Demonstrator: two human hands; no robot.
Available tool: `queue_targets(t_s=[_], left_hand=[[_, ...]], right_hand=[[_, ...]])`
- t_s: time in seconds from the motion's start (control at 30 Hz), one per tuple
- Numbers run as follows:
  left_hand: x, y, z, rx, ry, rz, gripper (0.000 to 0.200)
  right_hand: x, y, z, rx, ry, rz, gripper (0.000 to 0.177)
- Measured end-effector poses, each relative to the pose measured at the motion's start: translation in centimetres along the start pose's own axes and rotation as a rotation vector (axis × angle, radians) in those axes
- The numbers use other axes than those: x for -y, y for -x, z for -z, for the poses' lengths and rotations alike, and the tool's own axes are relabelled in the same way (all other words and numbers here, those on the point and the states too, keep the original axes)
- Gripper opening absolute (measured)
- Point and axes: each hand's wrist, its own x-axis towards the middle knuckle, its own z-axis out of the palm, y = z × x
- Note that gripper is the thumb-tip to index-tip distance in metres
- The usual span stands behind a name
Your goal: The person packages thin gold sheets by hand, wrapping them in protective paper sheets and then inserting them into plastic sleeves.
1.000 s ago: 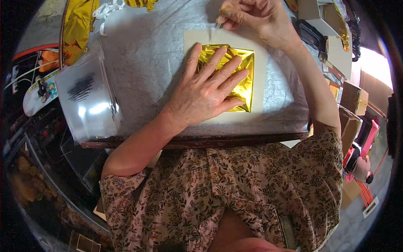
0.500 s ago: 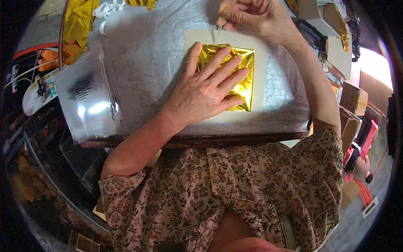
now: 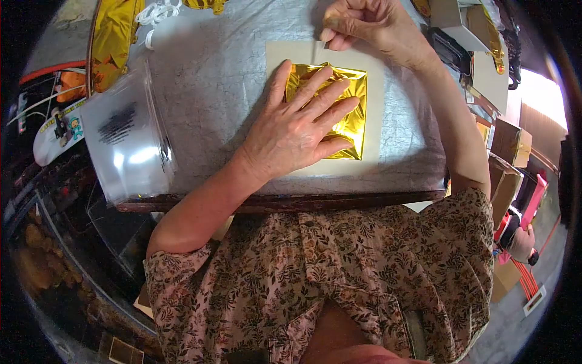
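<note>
My left hand (image 3: 291,130) lies flat on a square of gold foil (image 3: 357,124), fingers spread and thumb to the right. Under the foil is a larger cream-coloured sheet (image 3: 373,155), its border showing on all sides. Above the foil's top edge, my right hand (image 3: 367,27) is closed in a pinch on a narrow, pale translucent strip (image 3: 316,53). From the fingertips the strip runs down over the sheet towards the foil.
A stack of clear plastic sleeves (image 3: 124,139) rests at the table's left edge. Gold foil material (image 3: 112,45) and white cord loops (image 3: 159,11) lie at the back left. Right of the grey-covered table (image 3: 206,103) stand cardboard boxes (image 3: 509,142) and a person (image 3: 518,233).
My right hand has shifted slightly right and a little nearer to me, the strip moving with it. My left hand stays in place on the foil.
</note>
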Motion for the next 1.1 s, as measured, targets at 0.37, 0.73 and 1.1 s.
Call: queue_targets(t_s=[0.37,0.73,1.1], left_hand=[[-0.1,-0.3,0.4,0.018,0.018,0.013,0.064],[0.0,-0.3,0.4,0.021,0.013,0.004,0.063],[0.3,-0.5,0.3,-0.045,0.045,-0.006,0.060]], right_hand=[[-0.1,0.4,-0.4,-0.039,-0.027,-0.088,0.015],[-0.7,-0.3,-1.4,-0.058,-0.073,-0.049,0.015],[-0.4,1.6,0.6,-0.110,-0.114,-0.054,0.016]])
